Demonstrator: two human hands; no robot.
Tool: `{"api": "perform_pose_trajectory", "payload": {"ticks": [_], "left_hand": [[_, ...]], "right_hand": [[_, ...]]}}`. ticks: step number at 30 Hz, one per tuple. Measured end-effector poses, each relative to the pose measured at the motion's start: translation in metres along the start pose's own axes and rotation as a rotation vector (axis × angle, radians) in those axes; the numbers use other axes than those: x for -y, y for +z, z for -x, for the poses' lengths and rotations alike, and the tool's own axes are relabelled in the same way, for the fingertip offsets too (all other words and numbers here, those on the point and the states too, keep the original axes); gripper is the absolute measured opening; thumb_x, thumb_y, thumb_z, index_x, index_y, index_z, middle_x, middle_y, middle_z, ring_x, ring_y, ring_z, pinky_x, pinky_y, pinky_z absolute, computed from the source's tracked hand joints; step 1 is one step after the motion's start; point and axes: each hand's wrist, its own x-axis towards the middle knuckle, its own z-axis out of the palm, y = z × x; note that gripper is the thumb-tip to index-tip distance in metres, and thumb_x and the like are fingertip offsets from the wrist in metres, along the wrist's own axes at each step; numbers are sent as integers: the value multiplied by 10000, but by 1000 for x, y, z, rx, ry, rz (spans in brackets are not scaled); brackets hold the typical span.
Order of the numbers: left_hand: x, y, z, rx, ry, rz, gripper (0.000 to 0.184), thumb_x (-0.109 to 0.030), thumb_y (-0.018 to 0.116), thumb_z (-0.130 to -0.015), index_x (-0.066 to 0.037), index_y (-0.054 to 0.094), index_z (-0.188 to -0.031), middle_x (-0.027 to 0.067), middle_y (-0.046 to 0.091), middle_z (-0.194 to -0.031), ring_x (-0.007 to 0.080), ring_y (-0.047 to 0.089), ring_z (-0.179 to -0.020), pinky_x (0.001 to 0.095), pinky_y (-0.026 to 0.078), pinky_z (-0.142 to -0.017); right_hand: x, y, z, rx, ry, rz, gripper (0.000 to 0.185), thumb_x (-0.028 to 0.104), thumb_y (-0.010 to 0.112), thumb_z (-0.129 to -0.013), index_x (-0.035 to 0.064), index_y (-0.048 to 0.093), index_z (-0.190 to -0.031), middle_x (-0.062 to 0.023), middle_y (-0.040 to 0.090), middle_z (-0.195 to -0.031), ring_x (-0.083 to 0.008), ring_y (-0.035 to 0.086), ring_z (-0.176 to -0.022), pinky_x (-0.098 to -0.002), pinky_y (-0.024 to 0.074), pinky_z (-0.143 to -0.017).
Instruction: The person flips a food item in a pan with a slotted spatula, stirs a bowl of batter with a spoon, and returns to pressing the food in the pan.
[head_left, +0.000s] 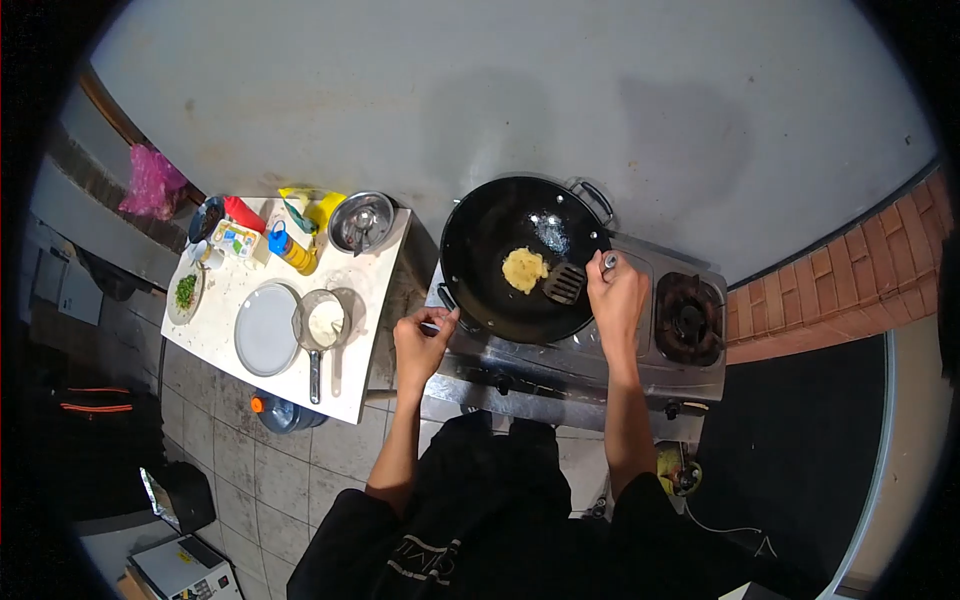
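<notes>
A black wok (487, 312) sits on the left burner of the gas stove. In it lies a small round yellow patty (524, 270), like a fritter or pancake, and a shiny patch of oil shows above it. My right hand (618, 300) is closed round the handle of a slotted spatula (565, 284), whose dark blade rests in the wok beside the patty's right edge. My left hand (424, 342) is closed at the wok's lower left rim, close to its side handle (446, 296). A small bluish thing shows between those fingers, too small to name.
A white table (355, 385) on the left bears a grey plate (265, 335), a pan with white contents (326, 322), a steel bowl (361, 222), a yellow bottle (295, 254) and a plate of chopped greens (185, 292). The right burner (690, 318) is uncovered. A wall stands behind.
</notes>
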Motion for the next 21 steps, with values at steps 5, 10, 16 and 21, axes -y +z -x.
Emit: {"api": "perform_pose_trajectory", "payload": {"ticks": [5,10,16,21], "left_hand": [[-1,-1,1,5,-4,-14,276,-236,761,-827,35,715,-856,64,638,-675,123,600,-668,279,478,-652],[0,0,0,-5,9,-7,277,-235,767,-822,35,716,-852,59,639,-675,121,599,-666,277,478,-653],[0,-2,0,1,16,-5,255,-219,768,-819,30,716,-830,48,637,-669,105,588,-639,263,471,-630],[0,-3,-1,2,24,-1,238,-210,771,-811,22,719,-824,42,612,-632,98,560,-594,262,442,-575]], "right_hand": [[3,8,-8,28,-94,57,212,142,689,-830,-5,612,-698,-201,583,-596,-413,599,-586,-456,448,-537],[3,15,-20,69,-80,59,215,181,707,-818,-14,650,-745,-214,599,-620,-421,616,-632,-455,475,-563],[2,12,-19,59,-65,15,264,173,693,-828,-28,612,-678,-214,582,-615,-423,594,-606,-449,451,-542],[-4,5,-14,60,-39,-47,306,165,681,-841,-30,568,-634,-218,541,-587,-423,565,-575,-443,412,-512]]}}
